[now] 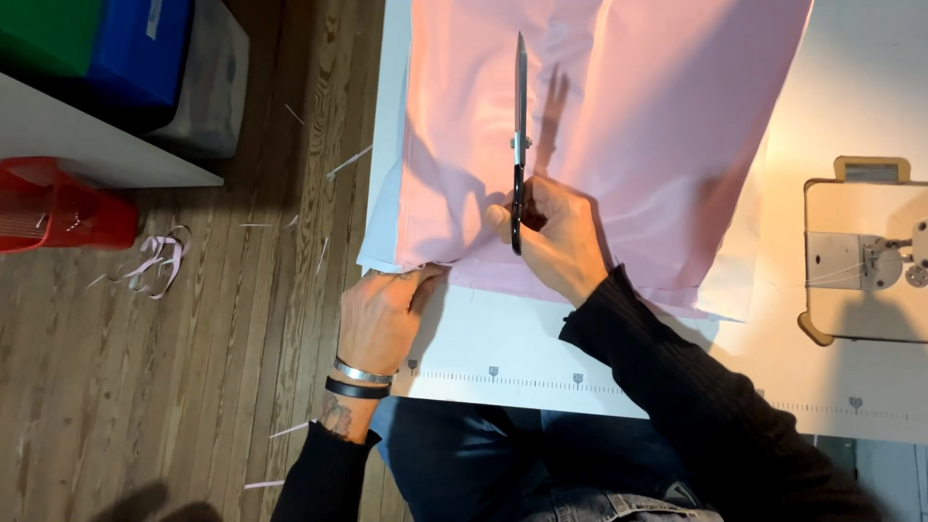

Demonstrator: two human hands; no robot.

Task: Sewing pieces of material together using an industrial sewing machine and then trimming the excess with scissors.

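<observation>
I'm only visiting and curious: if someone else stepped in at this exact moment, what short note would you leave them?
Right hand: grips the scissors, blades pointing away over the pink fabric.
Left hand: presses the fabric's near edge at the white table corner.
Done: scissors have entered from the near edge; how far the cut runs is unclear.
Left: the fabric ahead of the blades looks uncut.
Nearby: sewing machine at right, fabric scraps on the floor.

One pink fabric [619, 126], one scissors [519, 145], two hands.

pink cloth [628, 126]: smooth, faint sheen | scissors [520, 106]: shiny metal blades | floor [193, 367]: matt wood planks
</observation>
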